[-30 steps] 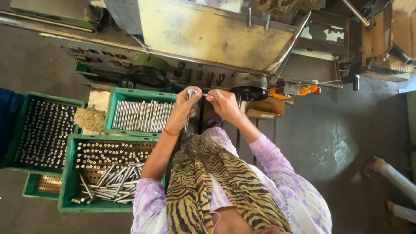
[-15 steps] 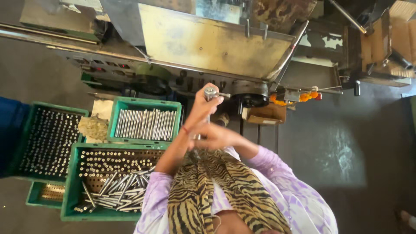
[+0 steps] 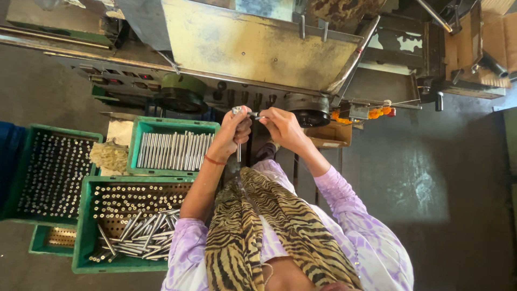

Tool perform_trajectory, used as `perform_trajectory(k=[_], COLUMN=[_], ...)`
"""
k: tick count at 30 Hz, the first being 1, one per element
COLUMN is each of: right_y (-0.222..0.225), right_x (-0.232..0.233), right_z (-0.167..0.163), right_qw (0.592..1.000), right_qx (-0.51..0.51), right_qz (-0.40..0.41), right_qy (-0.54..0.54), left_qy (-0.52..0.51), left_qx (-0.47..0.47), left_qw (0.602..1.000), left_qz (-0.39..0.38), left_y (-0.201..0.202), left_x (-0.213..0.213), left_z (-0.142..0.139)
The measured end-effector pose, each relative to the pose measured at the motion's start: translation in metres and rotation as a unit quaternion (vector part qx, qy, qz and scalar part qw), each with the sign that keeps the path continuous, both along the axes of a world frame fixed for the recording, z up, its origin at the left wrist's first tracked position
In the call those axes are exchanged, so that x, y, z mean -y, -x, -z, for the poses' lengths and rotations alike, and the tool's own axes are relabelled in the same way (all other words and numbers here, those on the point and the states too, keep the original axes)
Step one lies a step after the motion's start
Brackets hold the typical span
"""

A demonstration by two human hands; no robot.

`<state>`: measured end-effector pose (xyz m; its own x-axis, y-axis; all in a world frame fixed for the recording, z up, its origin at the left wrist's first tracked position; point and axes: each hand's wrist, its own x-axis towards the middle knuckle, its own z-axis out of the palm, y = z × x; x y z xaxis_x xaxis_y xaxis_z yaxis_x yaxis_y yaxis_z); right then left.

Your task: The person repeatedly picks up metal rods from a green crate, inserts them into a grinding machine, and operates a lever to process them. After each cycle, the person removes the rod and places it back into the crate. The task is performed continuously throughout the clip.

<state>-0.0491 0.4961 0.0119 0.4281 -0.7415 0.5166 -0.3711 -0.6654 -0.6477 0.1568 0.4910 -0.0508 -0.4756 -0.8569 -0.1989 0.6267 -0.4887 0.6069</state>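
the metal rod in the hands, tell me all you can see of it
The metal rod is thin, straight and silver-grey, like bare steel. It stands roughly upright in the picture, gripped in the left hand, with a rounded, thicker head showing above the fist and the shaft sticking out below. The right hand meets its top end, fingers pinching a small dark part there. It is held in front of the machine, apart from the green crates.

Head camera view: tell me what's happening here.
A person holds a thin metal rod upright in the left hand while the right hand touches its top end, in front of a large metal machine. Beside the left arm sit green crates of similar rods, some lying loose, others standing in rows.
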Motion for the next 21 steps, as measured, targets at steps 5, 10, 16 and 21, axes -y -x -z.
perform_trajectory(k=[5, 10, 16, 21], right_y=[0.008, 0.009, 0.013, 0.042], right_x=[0.011, 0.019, 0.015, 0.044], right_z=[-0.002, 0.002, 0.005, -0.018], right_qw=[0.996, 0.974, 0.999, 0.92], right_qx=[-0.053, -0.125, -0.028, -0.034], right_qz=[0.003, 0.0, 0.013, -0.207], right_qy=[0.067, 0.191, -0.036, -0.332], left_qy=[-0.023, -0.018, -0.018, -0.003], left_qx=[0.024, 0.077, 0.109, 0.093], left_qw=[0.999, 0.996, 0.994, 0.994], left_qz=[0.012, 0.037, 0.007, 0.063], left_y=[-0.002, 0.002, 0.01, 0.021], left_x=[0.002, 0.005, 0.011, 0.025], left_z=[0.002, -0.003, -0.005, -0.009])
